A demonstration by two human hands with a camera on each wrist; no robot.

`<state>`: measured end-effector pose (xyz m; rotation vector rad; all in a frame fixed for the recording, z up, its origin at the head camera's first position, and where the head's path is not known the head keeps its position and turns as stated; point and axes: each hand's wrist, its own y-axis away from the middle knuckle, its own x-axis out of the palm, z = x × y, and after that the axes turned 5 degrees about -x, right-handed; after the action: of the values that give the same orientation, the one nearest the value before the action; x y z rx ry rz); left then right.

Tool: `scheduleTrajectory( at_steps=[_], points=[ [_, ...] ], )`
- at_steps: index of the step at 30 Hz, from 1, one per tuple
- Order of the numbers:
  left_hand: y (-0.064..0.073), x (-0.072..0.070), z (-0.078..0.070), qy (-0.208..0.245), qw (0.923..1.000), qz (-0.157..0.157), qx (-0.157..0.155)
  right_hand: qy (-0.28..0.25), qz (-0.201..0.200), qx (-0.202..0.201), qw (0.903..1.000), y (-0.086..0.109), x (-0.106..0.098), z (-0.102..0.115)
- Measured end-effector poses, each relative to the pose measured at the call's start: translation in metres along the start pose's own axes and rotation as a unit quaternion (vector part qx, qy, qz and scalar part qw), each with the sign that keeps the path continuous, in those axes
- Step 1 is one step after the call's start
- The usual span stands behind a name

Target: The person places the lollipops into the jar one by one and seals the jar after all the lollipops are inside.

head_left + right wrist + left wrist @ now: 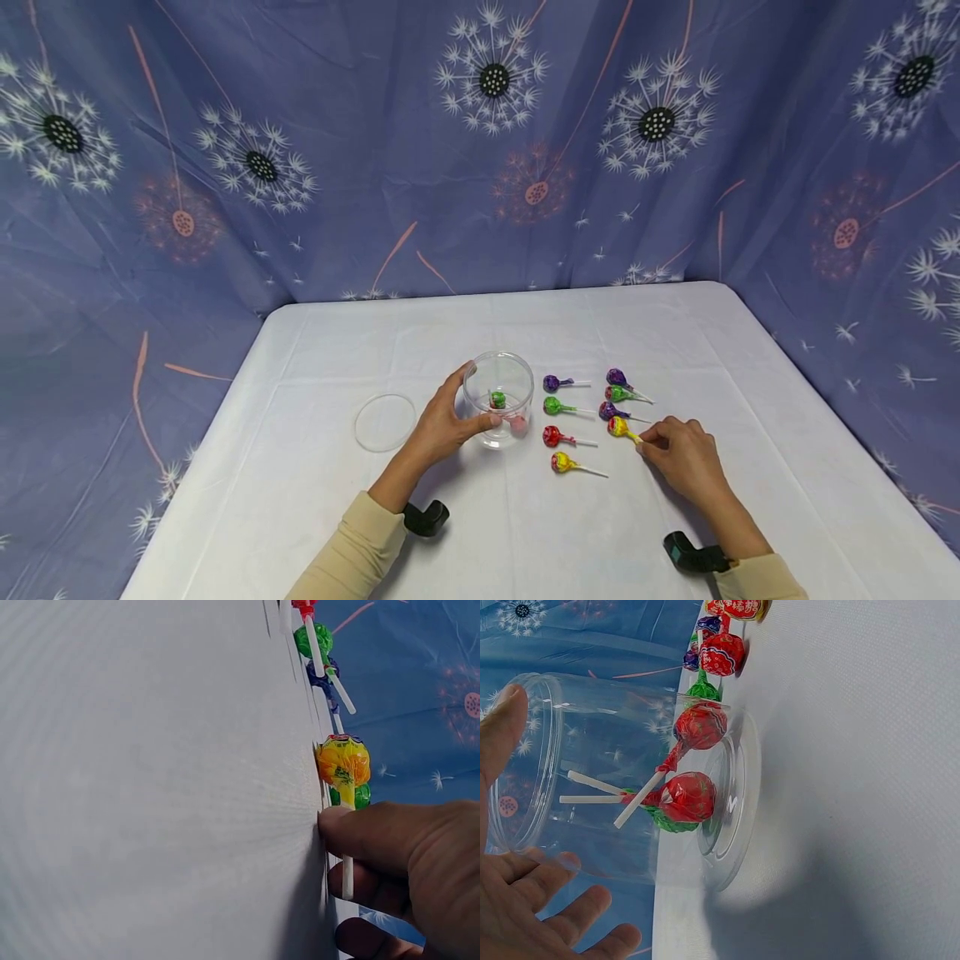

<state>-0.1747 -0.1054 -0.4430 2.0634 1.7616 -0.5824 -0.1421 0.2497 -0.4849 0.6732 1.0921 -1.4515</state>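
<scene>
My left hand [447,423] grips a clear plastic jar [519,379] from its left side, thumb across the front and fingers behind. The jar stands upright on the white table. Inside it, the left wrist view shows red lollipops [688,796] and a green lollipop [671,820], their white sticks pointing up toward the open mouth. To the right, my right hand [686,457] pinches the stick of a yellow lollipop [618,427] between thumb and fingers. In the right wrist view its wrapped yellow head [344,761] is close to the tablecloth.
Between jar and right hand lie a purple lollipop [552,383], a green one [552,406], a red one [552,436] and another yellow one [561,462] in a column. More purple and green lollipops [615,393] lie behind the pinched one. A clear round lid [385,397] lies left of the jar.
</scene>
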Motion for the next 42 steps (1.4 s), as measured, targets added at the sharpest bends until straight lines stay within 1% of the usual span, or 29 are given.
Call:
scheduleTrajectory(
  at_steps=[3, 6, 9, 11, 15, 17, 22, 27, 37, 42],
  points=[
    [0.0, 0.0, 0.0, 0.002, 1.0, 0.001, -0.001, -0.015, -0.01, 0.005, 0.9998, 0.0, 0.001, 0.0],
    [0.001, 0.0, 0.0, 0.003, 1.0, 0.002, -0.003, -0.032, -0.028, 0.001, 0.9991, 0.0, 0.0, 0.0],
    [0.002, -0.001, 0.0, 0.004, 1.0, 0.003, -0.002, -0.048, -0.036, -0.001, 0.9982, -0.001, -0.004, 0.002],
    [0.002, -0.001, -0.001, 0.005, 1.0, 0.004, -0.002, -0.057, -0.032, 0.005, 0.9978, -0.002, -0.008, 0.004],
    [0.002, -0.001, 0.0, 0.007, 1.0, 0.006, -0.001, -0.076, -0.007, 0.022, 0.9969, -0.005, -0.015, 0.01],
    [0.001, -0.001, 0.0, 0.007, 0.9999, 0.009, -0.004, -0.079, 0.002, 0.023, 0.9966, -0.008, -0.018, 0.013],
    [0.0, -0.002, 0.001, 0.001, 0.9999, 0.014, -0.007, -0.088, -0.012, 0.003, 0.996, -0.019, -0.024, 0.023],
    [-0.002, -0.004, 0.003, -0.001, 0.9999, 0.013, -0.011, -0.103, -0.021, -0.013, 0.9944, -0.033, -0.03, 0.041],
    [-0.002, -0.006, 0.001, 0.0, 0.9999, 0.014, -0.01, -0.152, -0.021, -0.029, 0.9878, -0.061, -0.046, 0.09],
    [-0.002, -0.005, 0.001, 0.005, 0.9998, 0.014, -0.009, -0.169, -0.036, -0.056, 0.9833, -0.07, -0.047, 0.108]
  ],
)
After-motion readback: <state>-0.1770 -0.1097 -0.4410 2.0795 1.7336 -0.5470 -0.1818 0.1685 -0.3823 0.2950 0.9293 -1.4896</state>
